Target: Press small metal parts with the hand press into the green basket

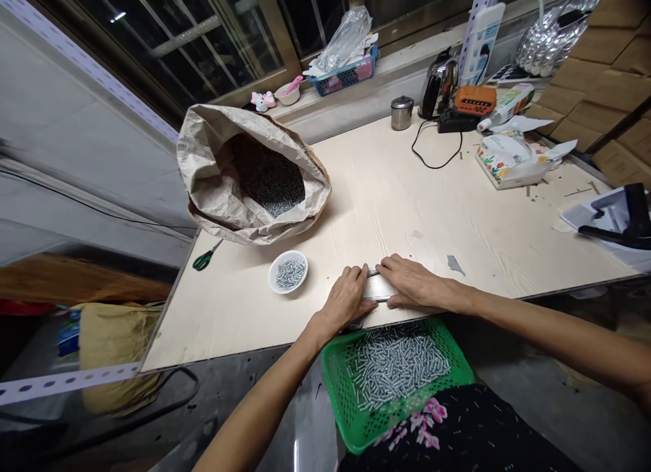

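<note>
A flat piece with two shiny metal edges [377, 299] lies at the front edge of the table, only its middle showing. My left hand [346, 297] grips its left end, fingers at the far edge and thumb at the near one. From the right, my right hand [414, 282] holds the other end in the same way. Just below, a green basket [333, 384] contains many small silver metal pins [401, 363]. To the left of my hands stands a white bowl [272, 282] with smaller metal pieces [289, 273] in it.
A large paper sack [203, 153] of dark metal pieces gapes open at the table's back left. Green-handled scissors [204, 258] lie near the left edge. Farther right are a metal canister [401, 112], a kettle [438, 82], a corded charger [458, 121] and a tissue pack [508, 161].
</note>
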### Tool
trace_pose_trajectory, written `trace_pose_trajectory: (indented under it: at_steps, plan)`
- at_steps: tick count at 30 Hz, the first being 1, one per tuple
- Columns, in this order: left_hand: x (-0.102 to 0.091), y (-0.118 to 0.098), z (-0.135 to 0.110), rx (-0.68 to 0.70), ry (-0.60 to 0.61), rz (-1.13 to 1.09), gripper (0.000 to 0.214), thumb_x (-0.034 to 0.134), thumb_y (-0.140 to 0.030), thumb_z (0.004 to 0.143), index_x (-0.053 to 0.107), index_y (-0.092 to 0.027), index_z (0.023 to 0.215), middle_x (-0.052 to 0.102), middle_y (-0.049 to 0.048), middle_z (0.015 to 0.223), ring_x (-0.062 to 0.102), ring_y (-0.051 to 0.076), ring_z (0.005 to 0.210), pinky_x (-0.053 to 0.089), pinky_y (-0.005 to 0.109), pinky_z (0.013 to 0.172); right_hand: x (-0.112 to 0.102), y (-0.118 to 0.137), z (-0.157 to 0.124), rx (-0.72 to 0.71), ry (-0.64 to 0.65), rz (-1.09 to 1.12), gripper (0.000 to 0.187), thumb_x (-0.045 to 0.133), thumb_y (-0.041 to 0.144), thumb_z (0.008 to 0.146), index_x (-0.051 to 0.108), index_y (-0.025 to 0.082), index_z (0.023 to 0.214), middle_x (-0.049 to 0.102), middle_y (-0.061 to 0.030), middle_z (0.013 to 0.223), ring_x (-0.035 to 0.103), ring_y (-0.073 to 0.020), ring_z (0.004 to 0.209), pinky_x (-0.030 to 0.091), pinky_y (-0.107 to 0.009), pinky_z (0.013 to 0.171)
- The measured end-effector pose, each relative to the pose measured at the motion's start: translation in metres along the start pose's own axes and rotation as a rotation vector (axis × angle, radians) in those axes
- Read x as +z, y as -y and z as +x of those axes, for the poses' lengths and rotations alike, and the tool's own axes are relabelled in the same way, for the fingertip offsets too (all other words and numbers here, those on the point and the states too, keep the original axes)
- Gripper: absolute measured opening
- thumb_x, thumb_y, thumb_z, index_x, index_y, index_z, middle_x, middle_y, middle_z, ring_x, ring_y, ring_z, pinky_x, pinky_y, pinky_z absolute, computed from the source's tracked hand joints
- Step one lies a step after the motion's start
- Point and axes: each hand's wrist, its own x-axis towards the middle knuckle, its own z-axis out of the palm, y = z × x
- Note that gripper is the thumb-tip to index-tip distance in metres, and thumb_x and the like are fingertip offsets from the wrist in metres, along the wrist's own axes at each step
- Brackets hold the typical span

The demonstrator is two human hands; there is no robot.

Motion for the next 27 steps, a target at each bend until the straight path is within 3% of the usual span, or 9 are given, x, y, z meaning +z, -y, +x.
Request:
trace_pose_trajectory:
  at_steps: [3, 7, 10, 12, 16, 17, 19, 22, 27]
  plan:
    - [0.0, -0.001, 0.002, -0.003, 0.002, -0.02, 0.038, 0.066, -0.036, 0.079, 0.053, -0.015, 0.108, 0.055, 0.0097, 0.102, 0.05, 0.025, 0.099, 0.045, 0.04, 0.085, 0.0, 0.004, 0.0, 0.042, -0.011, -0.068, 0.041, 0.076, 0.031, 0.07, 0.056, 0.014, 0.102, 0.058, -0.0111, 0.1, 0.05, -0.0238, 0.088, 0.043, -0.035, 0.073]
    - [0.006, -0.002, 0.003, -0.058, -0.033, -0.078, 0.015, 0.056, -0.031, 0.087, 0.058, -0.016, 0.091, 0.057, 0.0075, 0.093, 0.051, 0.022, 0.092, 0.045, 0.037, 0.081, 0.013, 0.005, 0.005, 0.011, -0.049, -0.067, 0.007, 0.061, 0.024, 0.084, 0.058, 0.017, 0.083, 0.059, -0.0066, 0.087, 0.05, -0.0195, 0.08, 0.04, -0.032, 0.07]
    - [0.009, -0.004, 0.003, -0.107, -0.034, -0.096, 0.014, 0.053, -0.028, 0.088, 0.06, -0.016, 0.084, 0.058, 0.0074, 0.088, 0.053, 0.022, 0.089, 0.045, 0.036, 0.08, 0.02, 0.003, 0.009, 0.002, -0.036, -0.05, 0.011, 0.055, 0.02, 0.088, 0.057, 0.018, 0.078, 0.059, -0.0055, 0.082, 0.05, -0.0185, 0.078, 0.041, -0.032, 0.071]
    - [0.008, -0.005, 0.0, -0.133, -0.052, -0.09, 0.015, 0.057, -0.029, 0.086, 0.061, -0.015, 0.092, 0.059, 0.0089, 0.092, 0.053, 0.023, 0.093, 0.046, 0.037, 0.081, 0.018, -0.002, 0.012, 0.0, -0.023, -0.04, 0.008, 0.059, 0.025, 0.086, 0.06, 0.017, 0.086, 0.061, -0.0071, 0.089, 0.051, -0.0201, 0.083, 0.042, -0.033, 0.073]
    - [0.001, 0.003, -0.024, -0.192, -0.288, -0.168, 0.04, 0.061, -0.034, 0.083, 0.054, -0.019, 0.119, 0.055, 0.0114, 0.113, 0.052, 0.024, 0.105, 0.045, 0.038, 0.087, 0.003, -0.014, 0.01, -0.063, -0.026, 0.037, 0.068, 0.071, 0.052, 0.072, 0.05, 0.012, 0.123, 0.054, -0.016, 0.12, 0.049, -0.028, 0.105, 0.044, -0.039, 0.082]
    - [-0.001, 0.006, -0.034, -0.244, -0.364, -0.189, 0.034, 0.057, -0.035, 0.085, 0.057, -0.019, 0.116, 0.056, 0.0108, 0.111, 0.052, 0.023, 0.103, 0.045, 0.037, 0.086, 0.0, -0.015, 0.007, -0.059, -0.049, 0.053, 0.074, 0.069, 0.056, 0.072, 0.046, 0.012, 0.128, 0.052, -0.0177, 0.124, 0.047, -0.0293, 0.109, 0.043, -0.04, 0.084]
    - [-0.002, 0.012, -0.055, -0.404, -0.453, -0.206, 0.025, 0.049, -0.036, 0.09, 0.065, -0.017, 0.095, 0.06, 0.0087, 0.095, 0.055, 0.021, 0.092, 0.044, 0.033, 0.08, -0.005, -0.015, 0.002, -0.007, -0.115, 0.068, 0.061, 0.061, 0.051, 0.081, 0.049, 0.013, 0.126, 0.053, -0.017, 0.122, 0.048, -0.0281, 0.108, 0.042, -0.041, 0.086]
    - [-0.001, 0.016, -0.079, -0.608, -0.368, -0.233, 0.035, 0.049, -0.042, 0.087, 0.064, -0.017, 0.068, 0.06, 0.0058, 0.075, 0.055, 0.019, 0.077, 0.04, 0.029, 0.069, -0.002, -0.005, -0.005, 0.027, -0.127, 0.112, 0.029, 0.054, 0.037, 0.089, 0.059, 0.016, 0.109, 0.059, -0.0105, 0.104, 0.053, -0.0223, 0.095, 0.043, -0.037, 0.081]
    - [0.004, 0.015, -0.076, -0.771, -0.137, -0.37, 0.034, 0.062, -0.048, 0.073, 0.062, -0.017, 0.059, 0.063, 0.0041, 0.067, 0.055, 0.017, 0.066, 0.031, 0.025, 0.057, 0.017, 0.02, -0.003, -0.026, -0.043, 0.124, 0.017, 0.06, 0.032, 0.086, 0.061, 0.017, 0.094, 0.06, -0.0064, 0.093, 0.053, -0.0191, 0.086, 0.038, -0.032, 0.074]
